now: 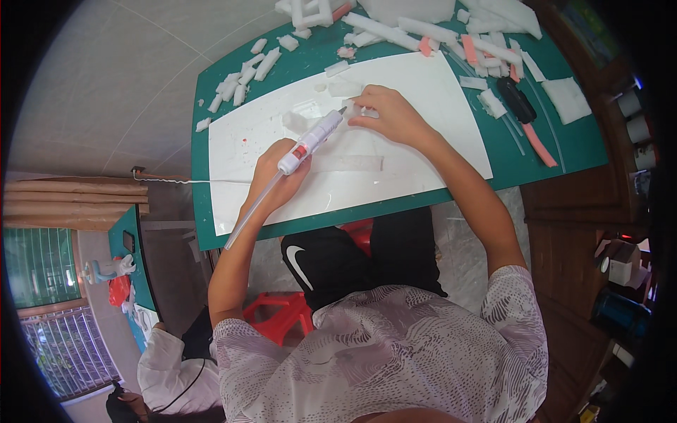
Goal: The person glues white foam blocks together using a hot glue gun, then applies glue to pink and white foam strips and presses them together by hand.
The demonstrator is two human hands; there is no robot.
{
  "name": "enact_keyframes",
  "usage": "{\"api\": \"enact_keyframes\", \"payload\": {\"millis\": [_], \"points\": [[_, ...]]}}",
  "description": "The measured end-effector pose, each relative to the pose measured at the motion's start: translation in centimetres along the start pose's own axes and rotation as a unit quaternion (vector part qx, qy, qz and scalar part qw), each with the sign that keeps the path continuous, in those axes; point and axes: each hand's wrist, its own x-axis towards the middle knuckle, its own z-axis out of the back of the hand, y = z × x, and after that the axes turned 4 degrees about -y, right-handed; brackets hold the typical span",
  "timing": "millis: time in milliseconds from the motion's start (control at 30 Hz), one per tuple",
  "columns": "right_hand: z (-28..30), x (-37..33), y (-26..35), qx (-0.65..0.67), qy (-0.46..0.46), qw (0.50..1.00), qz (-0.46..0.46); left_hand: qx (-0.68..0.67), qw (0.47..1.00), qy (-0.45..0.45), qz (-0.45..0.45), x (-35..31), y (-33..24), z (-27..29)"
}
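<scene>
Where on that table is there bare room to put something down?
The white sheet is bare along its near edge, below the clear strip, and right of the right hand. The green mat's far edge is crowded with white foam pieces.

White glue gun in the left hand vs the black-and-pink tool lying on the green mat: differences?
The white glue gun with a red switch is gripped in the left hand, nozzle on the white sheet; the black tool with a pink end lies unheld on the green cutting mat. The gun trails a clear stick; the tool does not. Both are elongated and lie diagonally.
</scene>
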Motion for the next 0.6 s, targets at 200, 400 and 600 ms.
{"api": "enact_keyframes", "payload": {"millis": [200, 400, 600], "points": [[-0.08, -0.03, -0.07, 0.002, -0.004, 1.000, -0.004, 0.001, 1.000, 0.006, 0.012, -0.12, 0.01, -0.02], [-0.02, 0.01, 0.07, 0.003, 0.000, 1.000, -0.007, -0.016, 1.000, 0.002, 0.004, -0.21, 0.18, -0.03], [-0.01, -0.07, -0.16, -0.001, -0.005, 1.000, -0.002, -0.011, 1.000, 0.007, 0.009, -0.14, -0.01, 0.13]]}}
